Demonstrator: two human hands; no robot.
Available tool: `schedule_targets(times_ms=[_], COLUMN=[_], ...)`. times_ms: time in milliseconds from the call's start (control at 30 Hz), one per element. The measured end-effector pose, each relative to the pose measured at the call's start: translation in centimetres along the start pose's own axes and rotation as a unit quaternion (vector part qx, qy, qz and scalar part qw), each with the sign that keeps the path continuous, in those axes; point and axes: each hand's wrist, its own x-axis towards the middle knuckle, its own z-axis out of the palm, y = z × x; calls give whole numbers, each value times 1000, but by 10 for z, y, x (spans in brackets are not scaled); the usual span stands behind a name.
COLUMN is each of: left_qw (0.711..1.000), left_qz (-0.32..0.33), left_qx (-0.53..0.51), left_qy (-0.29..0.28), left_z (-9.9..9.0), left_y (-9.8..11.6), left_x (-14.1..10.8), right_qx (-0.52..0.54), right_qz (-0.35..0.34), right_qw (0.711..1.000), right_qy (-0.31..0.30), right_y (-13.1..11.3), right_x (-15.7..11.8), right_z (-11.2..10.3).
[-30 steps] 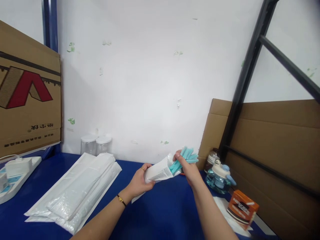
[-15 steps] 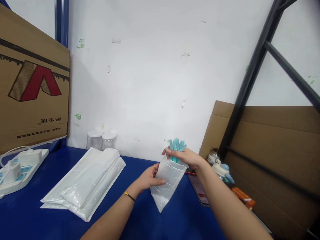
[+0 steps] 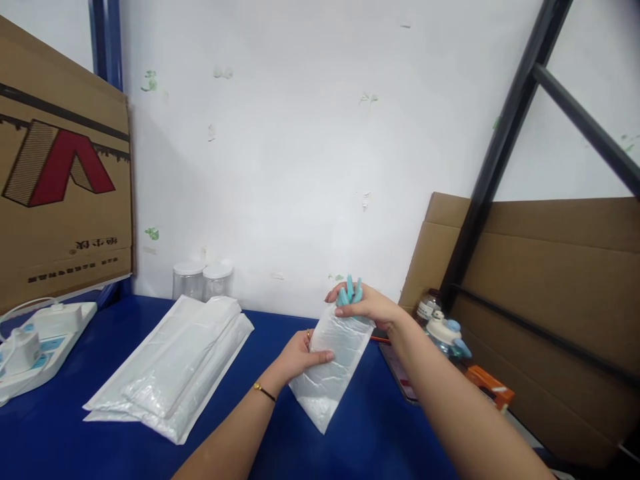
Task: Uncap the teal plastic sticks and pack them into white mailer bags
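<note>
In the head view, a white bubble mailer [image 3: 333, 363] is tilted above the blue table, its mouth up and one lower corner pointing down. My left hand [image 3: 305, 357] grips its left side, thumb across the front. At the mouth, my right hand [image 3: 367, 307] is closed around several teal stick-shaped pieces [image 3: 351, 293], with its thumb over the mailer's rim. Only the upper ends of these pieces show; the rest is hidden by the hand and the mailer. More white bubble mailers [image 3: 167, 363] lie stacked to the left.
Two clear jars with white lids [image 3: 218, 280] stand by the wall. A power strip [image 3: 55, 353] is at far left, below a cardboard box [image 3: 65, 220]. On the right are a phone [image 3: 400, 373], a brown bottle [image 3: 428, 307], a blue-and-white bottle [image 3: 445, 337] and an orange box [image 3: 490, 387].
The teal pieces have sunk deeper into the mailer, and fewer of their ends show. My right hand has moved slightly lower over them. The mailer's lower corner has shifted slightly down.
</note>
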Motion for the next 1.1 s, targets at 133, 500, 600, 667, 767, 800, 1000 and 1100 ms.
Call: schedule_targets(times_ms=[133,500,600,667,767,800,1000,1100], left_qw=[999,995,995,996,996,995,993,994], left_qz=[3,27,27,27,28,32,52,58], left_qx=[-6,8,5,-3,-18,-23,-14,-16], left_qy=[34,101,91,87,88,94,107,92], left_z=[-1,-5,-5,-6,-6,-6,-5,-6], left_y=[-1,0,2,5,7,8,15,18], left_x=[-2,-1,-4,-5,-5,-5,-1,-2], right_qx=[22,-207,-187,-174,-173,-171,-199,-218], right_qz=[15,-65,-81,-63,-21,-22,-71,-76], right_qw=[1000,974,979,983,984,984,976,968], right_qy=[4,-60,-10,15,26,35,53,95], right_y=[-1,-8,-8,-6,-3,-3,-7,-8], right_x=[0,1,-2,-5,-9,-10,-12,-14], right_z=[-5,-2,-5,-9,-13,-13,-9,-6])
